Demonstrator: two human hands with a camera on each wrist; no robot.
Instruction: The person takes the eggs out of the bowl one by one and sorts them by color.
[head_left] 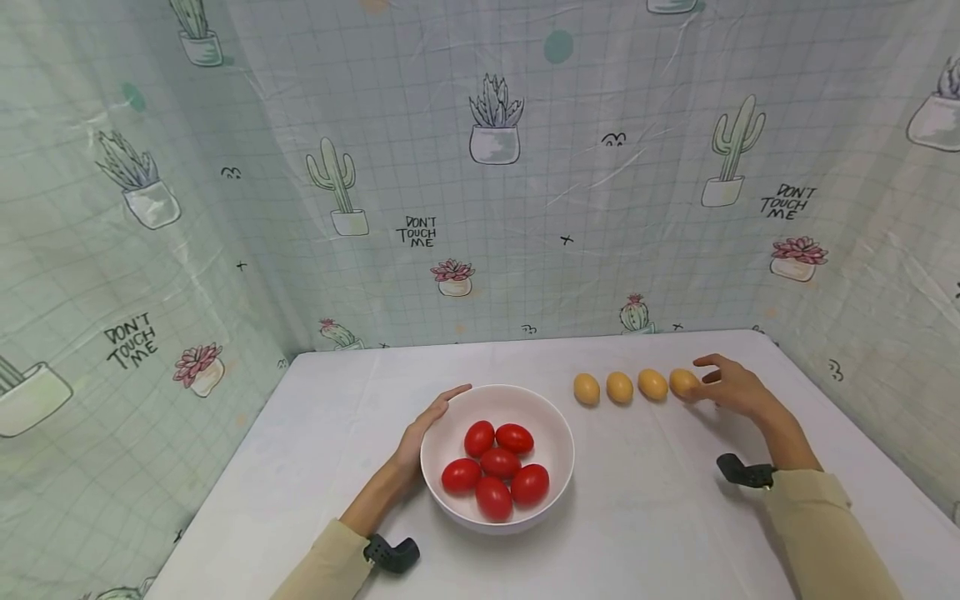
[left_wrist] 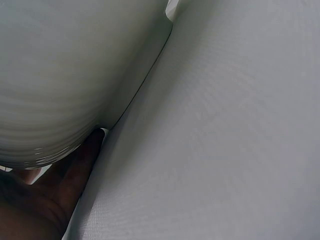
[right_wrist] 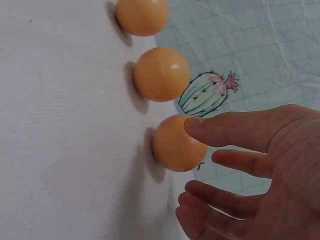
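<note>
A white bowl (head_left: 555, 450) with several glossy red eggs (head_left: 499, 462) in it stands on the white table. My left hand (head_left: 423, 425) rests along the bowl's left outer wall, fingers extended up toward the rim; in the left wrist view its thumb (left_wrist: 82, 165) lies low against the wall. At the back right, my right hand (head_left: 735, 387) is at the rightmost of several yellow-orange eggs (head_left: 682, 382). The right wrist view has the thumb overlapping this nearest egg (right_wrist: 175, 145), while the other fingers stay spread apart from it.
The other yellow-orange eggs (head_left: 619, 387) form a row to the left of my right hand, behind and right of the bowl. A cactus-print sheet (head_left: 525, 250) hangs behind the table (head_left: 637, 517) and at both sides. Each wrist wears a black strap-on device (head_left: 392, 553).
</note>
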